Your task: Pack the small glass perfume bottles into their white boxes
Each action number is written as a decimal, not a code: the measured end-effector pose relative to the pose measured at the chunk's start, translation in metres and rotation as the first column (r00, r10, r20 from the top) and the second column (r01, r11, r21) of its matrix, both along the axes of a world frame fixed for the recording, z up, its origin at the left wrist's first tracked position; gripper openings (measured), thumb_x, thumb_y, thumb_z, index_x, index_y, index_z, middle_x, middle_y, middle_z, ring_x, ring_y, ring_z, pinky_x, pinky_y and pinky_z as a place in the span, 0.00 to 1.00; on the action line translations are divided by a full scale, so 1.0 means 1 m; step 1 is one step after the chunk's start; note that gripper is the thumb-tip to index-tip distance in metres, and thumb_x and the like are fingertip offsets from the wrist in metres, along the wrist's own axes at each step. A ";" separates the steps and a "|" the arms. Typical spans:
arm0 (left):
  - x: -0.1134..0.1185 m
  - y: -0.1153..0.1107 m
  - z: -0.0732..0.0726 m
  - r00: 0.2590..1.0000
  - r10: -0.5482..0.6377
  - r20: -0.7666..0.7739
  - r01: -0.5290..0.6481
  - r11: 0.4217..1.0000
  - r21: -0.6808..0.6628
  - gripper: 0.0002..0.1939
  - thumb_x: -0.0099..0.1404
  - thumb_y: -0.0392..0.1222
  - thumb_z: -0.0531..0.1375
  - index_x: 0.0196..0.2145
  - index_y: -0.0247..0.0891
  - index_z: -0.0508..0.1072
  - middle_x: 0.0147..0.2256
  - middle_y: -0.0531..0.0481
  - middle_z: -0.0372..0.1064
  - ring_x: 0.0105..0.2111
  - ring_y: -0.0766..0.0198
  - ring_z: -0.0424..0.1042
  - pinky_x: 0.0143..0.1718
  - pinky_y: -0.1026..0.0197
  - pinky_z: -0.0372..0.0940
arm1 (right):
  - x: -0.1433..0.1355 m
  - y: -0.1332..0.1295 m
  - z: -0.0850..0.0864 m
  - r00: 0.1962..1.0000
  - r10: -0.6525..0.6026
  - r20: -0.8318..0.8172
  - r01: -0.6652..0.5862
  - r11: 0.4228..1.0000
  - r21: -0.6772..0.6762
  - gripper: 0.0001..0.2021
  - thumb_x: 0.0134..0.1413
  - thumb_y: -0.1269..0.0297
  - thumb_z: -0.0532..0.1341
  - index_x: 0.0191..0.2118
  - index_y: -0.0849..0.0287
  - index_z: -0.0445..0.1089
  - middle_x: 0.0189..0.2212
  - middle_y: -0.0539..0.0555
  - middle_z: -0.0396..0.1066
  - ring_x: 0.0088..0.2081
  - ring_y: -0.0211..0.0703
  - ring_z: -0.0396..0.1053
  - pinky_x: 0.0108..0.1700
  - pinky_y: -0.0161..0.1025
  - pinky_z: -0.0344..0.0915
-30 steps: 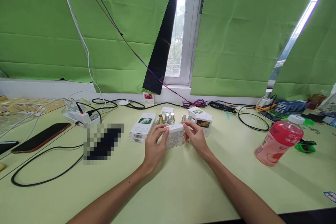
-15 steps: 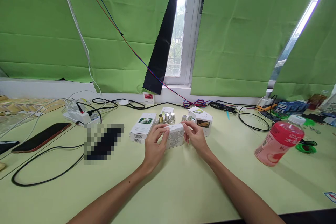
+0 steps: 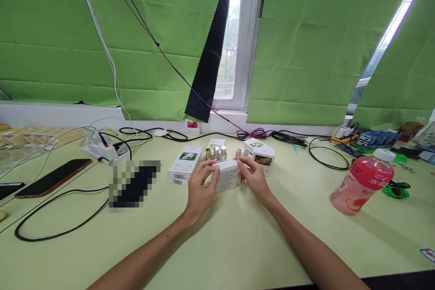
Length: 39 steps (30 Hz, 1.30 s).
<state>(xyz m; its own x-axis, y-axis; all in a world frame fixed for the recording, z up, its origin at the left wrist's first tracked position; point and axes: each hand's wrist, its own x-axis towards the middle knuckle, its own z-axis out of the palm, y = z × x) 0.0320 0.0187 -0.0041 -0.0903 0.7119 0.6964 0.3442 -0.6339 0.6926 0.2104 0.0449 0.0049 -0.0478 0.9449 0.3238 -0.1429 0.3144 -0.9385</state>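
A small white box [image 3: 227,177] with printed text stands on the table between my hands. My left hand [image 3: 203,186] grips its left end, fingers on the top edge. At the right end, the fingers of my right hand [image 3: 252,174] pinch the box near its upper corner. Just behind are several small bottles with shiny metallic caps [image 3: 220,152], partly hidden by the box and fingers. White boxes with a flower picture [image 3: 183,163] lie to the left. More white picture boxes [image 3: 265,159] stand behind my right hand.
A pink bottle [image 3: 362,183] leans in view at the right. On the left are a phone [image 3: 54,176], a power strip [image 3: 105,152], a looped black cable [image 3: 25,235] and a pixelated dark patch. Bundled wires [image 3: 253,133] run along the wall.
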 end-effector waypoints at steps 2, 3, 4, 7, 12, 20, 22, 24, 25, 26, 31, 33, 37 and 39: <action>0.000 0.000 0.000 1.000 0.002 -0.012 -0.002 1.000 0.002 0.08 0.71 0.45 0.60 0.35 0.43 0.77 0.47 0.46 0.74 0.49 0.56 0.75 0.50 0.50 0.74 | 0.000 0.000 0.000 1.000 0.003 -0.004 -0.003 1.000 0.002 0.23 0.52 0.43 0.68 0.41 0.59 0.78 0.23 0.49 0.69 0.19 0.35 0.60 0.18 0.34 0.59; 0.000 0.000 0.000 1.000 0.003 -0.019 -0.003 1.000 0.004 0.08 0.71 0.45 0.60 0.35 0.43 0.77 0.47 0.46 0.74 0.49 0.56 0.75 0.51 0.50 0.74 | 0.000 0.000 -0.001 1.000 0.003 -0.006 -0.003 1.000 0.002 0.23 0.52 0.42 0.68 0.41 0.59 0.78 0.23 0.49 0.69 0.19 0.35 0.60 0.18 0.34 0.59; 0.000 0.000 0.000 1.000 0.005 -0.025 -0.004 1.000 0.007 0.08 0.72 0.45 0.60 0.36 0.43 0.77 0.47 0.47 0.74 0.49 0.56 0.75 0.51 0.50 0.73 | 0.000 0.000 -0.001 1.000 0.003 -0.006 -0.003 1.000 0.000 0.23 0.52 0.42 0.68 0.41 0.59 0.78 0.23 0.49 0.68 0.19 0.35 0.60 0.18 0.34 0.59; 0.000 -0.001 0.001 0.999 0.015 -0.052 -0.014 1.000 0.015 0.08 0.72 0.45 0.59 0.39 0.44 0.79 0.48 0.47 0.74 0.49 0.57 0.75 0.52 0.50 0.73 | -0.001 0.001 0.000 1.000 -0.001 -0.003 0.001 1.000 -0.003 0.24 0.51 0.41 0.68 0.41 0.59 0.78 0.21 0.48 0.67 0.19 0.36 0.60 0.18 0.34 0.59; 0.000 -0.003 0.001 0.985 0.066 -0.162 -0.059 0.997 0.045 0.10 0.73 0.45 0.59 0.46 0.48 0.80 0.49 0.47 0.73 0.50 0.56 0.74 0.49 0.52 0.74 | -0.001 0.002 -0.001 1.000 -0.009 0.000 0.009 1.000 -0.001 0.26 0.50 0.39 0.67 0.41 0.59 0.78 0.19 0.47 0.65 0.18 0.36 0.60 0.18 0.35 0.58; -0.002 0.002 -0.006 0.981 0.001 -0.194 0.007 0.999 0.040 0.13 0.72 0.45 0.60 0.51 0.52 0.79 0.53 0.46 0.70 0.48 0.57 0.74 0.42 0.55 0.75 | -0.001 0.004 -0.005 1.000 -0.009 0.019 0.009 1.000 0.007 0.28 0.51 0.36 0.66 0.42 0.60 0.78 0.15 0.46 0.63 0.17 0.37 0.60 0.18 0.35 0.58; -0.003 0.003 -0.006 0.981 -0.006 -0.192 0.015 0.999 0.041 0.13 0.72 0.44 0.60 0.51 0.52 0.79 0.52 0.46 0.70 0.48 0.57 0.74 0.43 0.54 0.75 | -0.001 0.004 -0.005 1.000 -0.011 0.024 0.011 1.000 0.009 0.29 0.51 0.36 0.66 0.42 0.60 0.78 0.15 0.46 0.62 0.17 0.37 0.59 0.18 0.35 0.58; -0.003 0.003 -0.006 0.981 -0.008 -0.194 0.017 0.999 0.043 0.13 0.72 0.43 0.60 0.51 0.52 0.80 0.53 0.46 0.70 0.48 0.58 0.74 0.45 0.54 0.75 | -0.001 0.004 -0.005 1.000 -0.012 0.026 0.012 1.000 0.009 0.29 0.50 0.36 0.66 0.42 0.60 0.78 0.15 0.46 0.62 0.17 0.37 0.59 0.18 0.35 0.58; -0.003 0.003 -0.006 0.980 -0.009 -0.198 0.018 0.999 0.045 0.13 0.72 0.43 0.60 0.51 0.51 0.79 0.52 0.46 0.70 0.47 0.58 0.74 0.46 0.54 0.74 | -0.001 0.004 -0.005 1.000 -0.013 0.025 0.013 1.000 0.009 0.29 0.50 0.36 0.66 0.42 0.60 0.77 0.15 0.46 0.63 0.17 0.37 0.59 0.18 0.35 0.58; -0.004 0.003 -0.005 0.979 -0.009 -0.202 0.019 0.999 0.047 0.13 0.72 0.42 0.60 0.51 0.51 0.79 0.52 0.46 0.70 0.47 0.59 0.74 0.46 0.54 0.74 | -0.001 0.004 -0.005 1.000 -0.012 0.025 0.011 1.000 0.010 0.29 0.50 0.36 0.66 0.42 0.60 0.77 0.15 0.46 0.63 0.17 0.37 0.60 0.18 0.35 0.58; -0.003 0.002 -0.005 0.982 0.000 -0.187 0.009 0.999 0.046 0.13 0.72 0.43 0.60 0.51 0.52 0.80 0.52 0.47 0.70 0.46 0.59 0.74 0.45 0.54 0.74 | 0.000 0.003 -0.003 1.000 -0.008 0.028 0.008 1.000 0.017 0.28 0.51 0.37 0.66 0.43 0.60 0.78 0.16 0.46 0.64 0.17 0.37 0.60 0.19 0.35 0.58; -0.002 0.002 -0.006 0.984 0.005 -0.177 0.003 0.999 0.041 0.12 0.72 0.44 0.60 0.50 0.52 0.80 0.52 0.47 0.70 0.46 0.59 0.74 0.44 0.55 0.74 | 0.000 0.003 -0.003 1.000 -0.010 0.028 0.009 1.000 0.013 0.28 0.51 0.37 0.67 0.42 0.59 0.78 0.16 0.46 0.63 0.17 0.37 0.60 0.19 0.35 0.59; -0.002 0.003 -0.006 0.983 0.007 -0.181 0.003 0.999 0.054 0.12 0.72 0.44 0.60 0.50 0.51 0.80 0.51 0.46 0.71 0.46 0.59 0.74 0.46 0.55 0.74 | 0.000 0.003 -0.003 1.000 -0.005 0.025 0.005 1.000 0.011 0.27 0.51 0.38 0.67 0.43 0.59 0.78 0.16 0.47 0.64 0.18 0.37 0.60 0.19 0.35 0.59; -0.002 0.003 -0.005 0.983 0.012 -0.181 -0.001 0.998 0.060 0.12 0.72 0.44 0.60 0.50 0.51 0.80 0.51 0.46 0.71 0.46 0.60 0.74 0.46 0.55 0.74 | 0.000 0.003 -0.004 1.000 -0.002 0.026 0.002 1.000 0.010 0.27 0.51 0.38 0.67 0.43 0.58 0.77 0.16 0.47 0.64 0.18 0.38 0.60 0.19 0.36 0.59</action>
<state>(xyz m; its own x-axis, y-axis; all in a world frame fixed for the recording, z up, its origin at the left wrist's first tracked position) 0.0298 0.0220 -0.0095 0.0373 0.6683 0.7430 0.4647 -0.6698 0.5792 0.2105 0.0474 0.0010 -0.0542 0.9416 0.3324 -0.1178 0.3245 -0.9385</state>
